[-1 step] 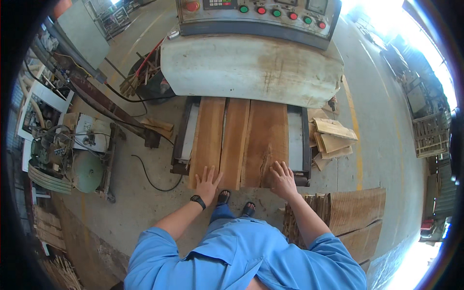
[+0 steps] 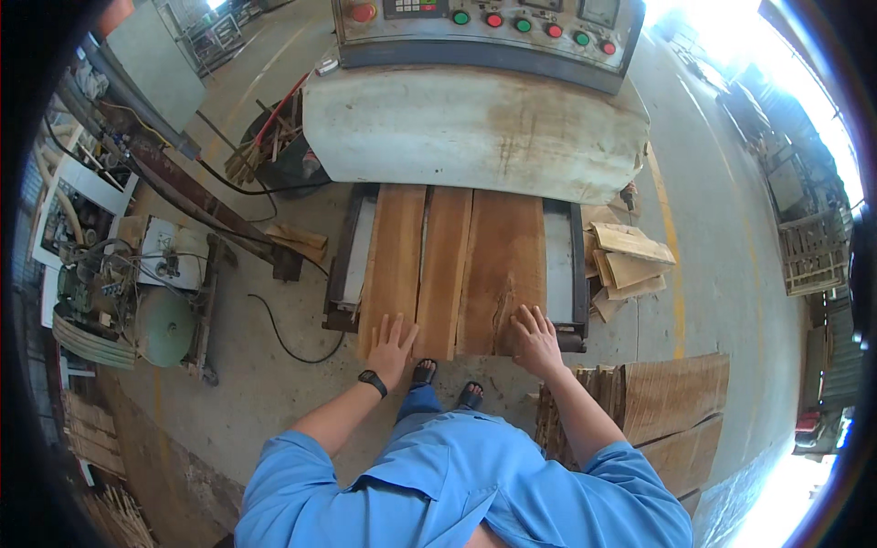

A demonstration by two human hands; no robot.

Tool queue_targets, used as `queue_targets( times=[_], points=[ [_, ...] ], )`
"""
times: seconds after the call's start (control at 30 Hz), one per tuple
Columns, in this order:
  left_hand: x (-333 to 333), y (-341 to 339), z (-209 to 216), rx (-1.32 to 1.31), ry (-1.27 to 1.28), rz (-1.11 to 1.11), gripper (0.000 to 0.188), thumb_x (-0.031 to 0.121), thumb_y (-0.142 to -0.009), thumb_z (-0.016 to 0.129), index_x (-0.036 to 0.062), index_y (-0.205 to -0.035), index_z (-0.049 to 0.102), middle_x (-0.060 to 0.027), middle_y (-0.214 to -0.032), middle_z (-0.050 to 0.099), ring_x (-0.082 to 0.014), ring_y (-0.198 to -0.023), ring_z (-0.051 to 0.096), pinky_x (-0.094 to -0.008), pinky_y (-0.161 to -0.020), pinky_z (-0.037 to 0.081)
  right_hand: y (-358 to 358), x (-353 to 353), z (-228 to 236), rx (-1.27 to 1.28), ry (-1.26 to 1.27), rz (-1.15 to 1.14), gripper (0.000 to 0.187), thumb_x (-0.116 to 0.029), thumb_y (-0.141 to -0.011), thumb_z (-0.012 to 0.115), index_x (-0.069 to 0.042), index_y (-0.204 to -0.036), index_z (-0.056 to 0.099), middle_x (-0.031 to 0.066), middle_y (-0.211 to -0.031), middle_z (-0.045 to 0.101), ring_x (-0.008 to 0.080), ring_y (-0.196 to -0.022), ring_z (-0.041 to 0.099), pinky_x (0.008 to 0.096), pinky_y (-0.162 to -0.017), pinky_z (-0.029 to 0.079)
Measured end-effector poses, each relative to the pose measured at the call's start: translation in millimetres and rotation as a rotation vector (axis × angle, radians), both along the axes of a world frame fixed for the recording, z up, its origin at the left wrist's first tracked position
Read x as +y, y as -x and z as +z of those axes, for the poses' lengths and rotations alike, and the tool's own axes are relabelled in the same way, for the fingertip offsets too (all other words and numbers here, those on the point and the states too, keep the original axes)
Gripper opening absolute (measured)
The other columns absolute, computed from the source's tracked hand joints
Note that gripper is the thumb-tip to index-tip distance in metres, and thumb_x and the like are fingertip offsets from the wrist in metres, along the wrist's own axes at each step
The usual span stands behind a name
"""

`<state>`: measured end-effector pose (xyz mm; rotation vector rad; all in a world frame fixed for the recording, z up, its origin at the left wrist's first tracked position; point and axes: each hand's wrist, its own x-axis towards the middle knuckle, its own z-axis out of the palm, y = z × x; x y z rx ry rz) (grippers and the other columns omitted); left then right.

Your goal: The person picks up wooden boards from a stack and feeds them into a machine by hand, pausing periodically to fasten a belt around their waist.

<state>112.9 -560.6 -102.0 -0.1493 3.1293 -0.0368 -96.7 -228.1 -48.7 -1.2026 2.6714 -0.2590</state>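
Note:
Three long wooden boards lie side by side on the metal feed table (image 2: 562,274) of a grey machine (image 2: 475,128), their far ends under its housing. My left hand (image 2: 393,345), a black band on its wrist, rests flat with fingers spread on the near end of the narrow left board (image 2: 395,247). The middle board (image 2: 448,256) lies untouched between my hands. My right hand (image 2: 536,340) presses flat on the near end of the wide right board (image 2: 507,256). Neither hand grips anything. My sandalled feet stand just below the table's edge.
A control panel (image 2: 484,27) with coloured buttons tops the machine. Short offcuts (image 2: 630,260) are piled right of the table, and a stack of planks (image 2: 671,402) stands by my right elbow. Electrical gear (image 2: 137,292) and a floor cable (image 2: 274,329) lie left.

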Motion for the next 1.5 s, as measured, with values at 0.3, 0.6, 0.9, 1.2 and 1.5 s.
queue_targets(
  times=[0.3, 0.6, 0.9, 1.2, 1.5],
  points=[
    [-39.5, 39.1, 50.0, -0.236, -0.170, -0.057, 0.094, 0.026, -0.077, 0.086, 0.0207, -0.158, 0.039, -0.0129, -0.168, 0.022, -0.0526, -0.151, 0.020, -0.0658, -0.119, 0.030, 22.5, -16.5, -3.3, 0.010, -0.024, -0.186, 0.092, -0.012, -0.069, 0.086, -0.018, -0.152, 0.047, 0.0142, -0.164, 0.031, 0.0375, -0.153, 0.027, 0.0465, -0.124, 0.029],
    [-93.2, 120.9, 47.2, -0.170, -0.195, -0.068, 0.098, 0.030, -0.071, 0.090, 0.0191, -0.156, 0.042, -0.0114, -0.167, 0.027, -0.0514, -0.151, 0.023, -0.0556, -0.124, 0.030, 94.0, -53.0, -8.9, 0.044, 0.047, -0.223, 0.074, -0.009, -0.079, 0.074, -0.018, -0.149, 0.051, 0.0172, -0.162, 0.036, 0.0402, -0.151, 0.032, 0.0479, -0.120, 0.035],
    [-105.4, 166.8, 50.8, -0.243, -0.168, -0.064, 0.096, 0.033, -0.078, 0.087, 0.0173, -0.159, 0.038, -0.0119, -0.168, 0.026, -0.0431, -0.154, 0.021, -0.0572, -0.125, 0.027, 126.4, -80.3, 4.5, -0.028, -0.012, -0.273, 0.077, -0.005, -0.077, 0.072, -0.016, -0.150, 0.050, 0.0176, -0.163, 0.034, 0.0372, -0.152, 0.029, 0.0445, -0.122, 0.034],
    [-118.3, 124.0, 51.7, -0.048, -0.480, 0.076, 0.075, 0.026, -0.082, 0.082, 0.0074, -0.148, 0.049, -0.0224, -0.156, 0.039, -0.0443, -0.142, 0.040, -0.0480, -0.116, 0.040, 45.7, -146.3, 6.1, -0.122, 0.073, -0.052, 0.067, -0.027, -0.086, 0.073, -0.010, -0.148, 0.052, 0.0193, -0.161, 0.037, 0.0402, -0.151, 0.030, 0.0523, -0.123, 0.028],
    [-133.5, -161.2, 76.6, -0.990, -0.977, 0.291, 0.032, 0.031, -0.095, 0.064, 0.0060, -0.113, 0.075, -0.0130, -0.103, 0.076, -0.0234, -0.089, 0.071, -0.0415, -0.081, 0.056, 6.2, -176.5, 1.8, -0.030, 0.084, 0.182, 0.058, -0.024, -0.084, 0.074, -0.014, -0.140, 0.058, 0.0089, -0.156, 0.044, 0.0318, -0.150, 0.033, 0.0553, -0.125, 0.023]
  ],
)
